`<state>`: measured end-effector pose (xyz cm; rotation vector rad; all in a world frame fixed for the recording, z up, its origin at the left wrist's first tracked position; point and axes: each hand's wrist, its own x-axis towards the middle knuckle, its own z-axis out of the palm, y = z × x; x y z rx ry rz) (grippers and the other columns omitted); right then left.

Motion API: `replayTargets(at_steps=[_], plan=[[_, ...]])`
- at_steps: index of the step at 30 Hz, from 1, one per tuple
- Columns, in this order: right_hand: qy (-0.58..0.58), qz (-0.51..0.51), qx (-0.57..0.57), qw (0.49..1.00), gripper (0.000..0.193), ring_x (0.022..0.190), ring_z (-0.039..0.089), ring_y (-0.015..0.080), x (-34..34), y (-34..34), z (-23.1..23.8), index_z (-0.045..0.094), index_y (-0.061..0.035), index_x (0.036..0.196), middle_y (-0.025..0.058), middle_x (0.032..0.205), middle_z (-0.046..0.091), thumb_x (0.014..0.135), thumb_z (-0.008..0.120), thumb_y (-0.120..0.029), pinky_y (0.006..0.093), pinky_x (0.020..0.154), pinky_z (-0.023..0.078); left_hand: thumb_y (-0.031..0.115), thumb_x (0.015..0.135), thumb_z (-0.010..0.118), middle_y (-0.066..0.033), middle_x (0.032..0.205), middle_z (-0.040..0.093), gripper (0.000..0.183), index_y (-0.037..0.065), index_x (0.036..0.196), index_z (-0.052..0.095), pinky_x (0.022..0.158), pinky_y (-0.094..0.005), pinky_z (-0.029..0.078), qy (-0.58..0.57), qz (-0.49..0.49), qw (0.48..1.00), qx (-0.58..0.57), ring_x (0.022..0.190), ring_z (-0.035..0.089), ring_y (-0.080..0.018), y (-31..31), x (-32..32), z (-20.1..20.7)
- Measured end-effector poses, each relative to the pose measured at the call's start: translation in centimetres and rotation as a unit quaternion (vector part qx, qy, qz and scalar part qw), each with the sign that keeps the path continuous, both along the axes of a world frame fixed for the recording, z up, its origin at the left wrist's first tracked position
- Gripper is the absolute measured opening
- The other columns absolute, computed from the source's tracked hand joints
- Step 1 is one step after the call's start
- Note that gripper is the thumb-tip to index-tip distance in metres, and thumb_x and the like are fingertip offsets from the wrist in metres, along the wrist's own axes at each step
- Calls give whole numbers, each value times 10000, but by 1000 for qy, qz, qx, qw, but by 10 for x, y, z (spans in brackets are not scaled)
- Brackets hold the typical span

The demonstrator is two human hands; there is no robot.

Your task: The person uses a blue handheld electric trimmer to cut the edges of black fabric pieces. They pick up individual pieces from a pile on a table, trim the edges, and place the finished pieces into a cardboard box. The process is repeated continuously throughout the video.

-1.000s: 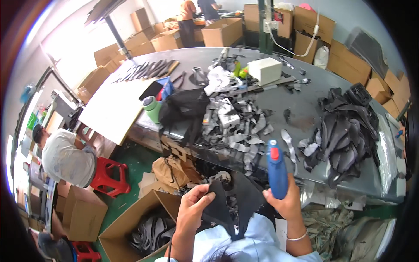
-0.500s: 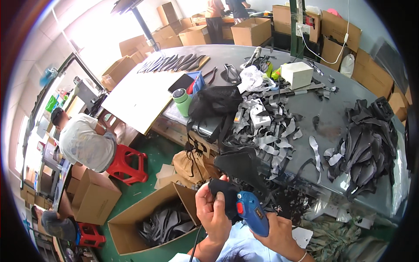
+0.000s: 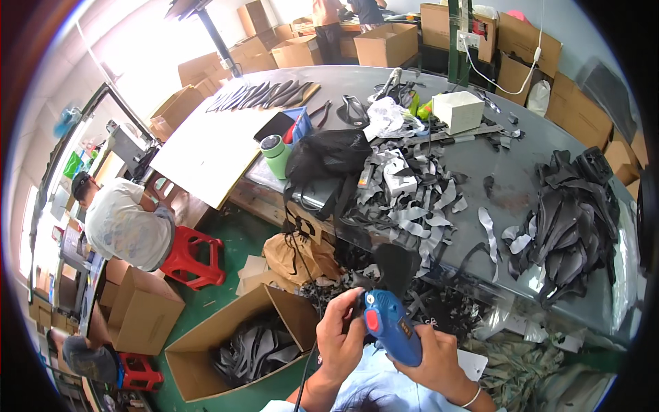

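My right hand (image 3: 432, 358) is wrapped round the body of a blue handheld power tool (image 3: 399, 334) with a red button near its head. Close to that head, my left hand (image 3: 343, 336) has its fingers closed on a black sheet piece (image 3: 397, 268). The piece's wide part sticks out beyond the tool, toward the table. My left fingers and the tool's head hide where the two meet. Left of my left hand stands an open cardboard box (image 3: 180, 364) with several black cut pieces (image 3: 257, 349) inside.
Across the grey table (image 3: 473, 199) lie grey and black scraps (image 3: 425, 213), a black bag (image 3: 326, 154), a green bottle (image 3: 276, 159), a white box (image 3: 458, 113) and a pile of black pieces (image 3: 573, 220). A person (image 3: 127, 220) sits on a red stool (image 3: 195, 257) at left.
The black piece has turned and shifted; its wide part now lies beyond the tool instead of partly beside my left fingers. My left hand has drawn nearer the tool's head. The view has shifted slightly.
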<state>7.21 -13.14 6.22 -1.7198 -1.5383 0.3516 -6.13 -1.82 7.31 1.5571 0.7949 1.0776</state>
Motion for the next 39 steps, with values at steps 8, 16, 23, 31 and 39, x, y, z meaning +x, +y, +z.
replayTargets(at_steps=[8,16,23,31,39], plan=[[180,-85,1,980,523,653,665,264,35,18,30,475,-8,1016,143,742,635,666,796,-226,334,602,523,4,810,620,-99,919,668,192,3,1001,641,762,-264,499,105,-148,983,6,867,645,-150,-1,6,2],[295,-142,82,941,460,697,522,93,52,16,24,480,-29,1005,31,785,559,683,779,-167,256,661,458,169,903,447,-169,756,653,324,-22,694,605,611,-334,506,-143,-99,964,199,623,603,-230,-30,13,-5],[465,-61,82,879,476,759,522,79,36,18,38,494,-53,1042,11,858,549,680,791,-138,239,691,450,411,895,541,-107,969,561,468,6,1127,519,964,-361,352,-439,-90,868,-213,1012,521,-214,-56,71,-14],[462,-107,132,870,506,723,572,85,38,21,34,437,-20,1019,20,796,560,705,811,-152,219,663,485,464,900,490,-152,1187,548,524,61,1233,449,940,-409,403,-439,-157,840,-277,1079,532,-290,-39,45,-23],[295,-180,157,925,484,694,625,152,27,25,31,449,2,995,98,786,605,717,794,-193,255,613,491,343,936,461,-146,1154,571,394,49,1197,458,944,-420,446,-388,-132,884,-225,1083,556,-280,-38,53,-25]])
